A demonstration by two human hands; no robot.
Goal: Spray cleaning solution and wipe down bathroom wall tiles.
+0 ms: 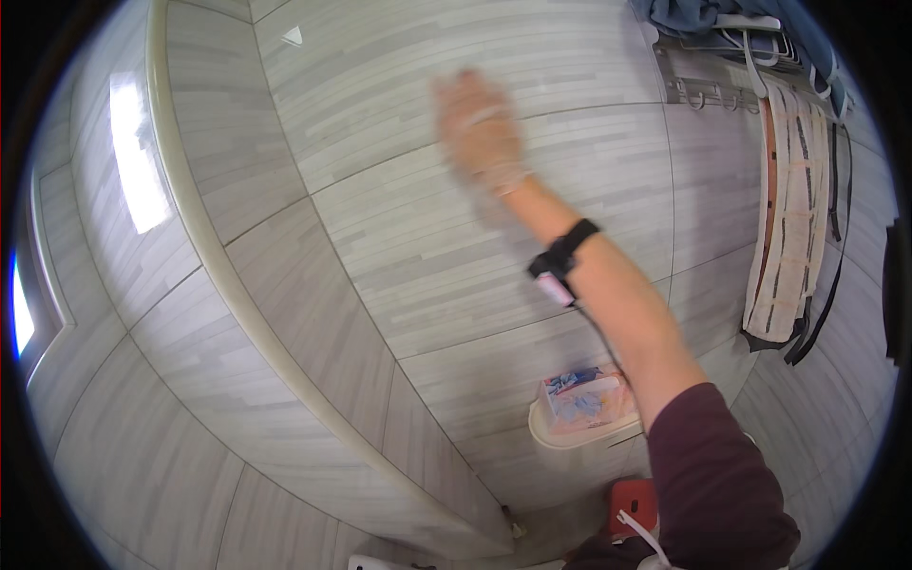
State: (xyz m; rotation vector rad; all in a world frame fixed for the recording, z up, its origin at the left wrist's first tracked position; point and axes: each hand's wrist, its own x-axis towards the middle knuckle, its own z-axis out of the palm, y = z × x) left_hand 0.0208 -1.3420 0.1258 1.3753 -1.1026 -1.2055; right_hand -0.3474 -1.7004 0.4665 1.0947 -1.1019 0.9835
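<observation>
My right hand, blurred and seemingly in a clear thin glove, is raised in front of the grey-striped wall tiles. Whether it touches them cannot be told, and the blur hides how its fingers are set and whether anything is in them. A black strap with a small pinkish-white device and a dark cable is around the forearm. The upper arm is in a dark maroon sleeve. My left hand is out of view.
A tissue pack sits in a cream wall holder, above a red plastic object. At right, a hook rail carries hangers and dark blue cloth; a striped cloth band hangs there. A rounded tiled edge runs down the left.
</observation>
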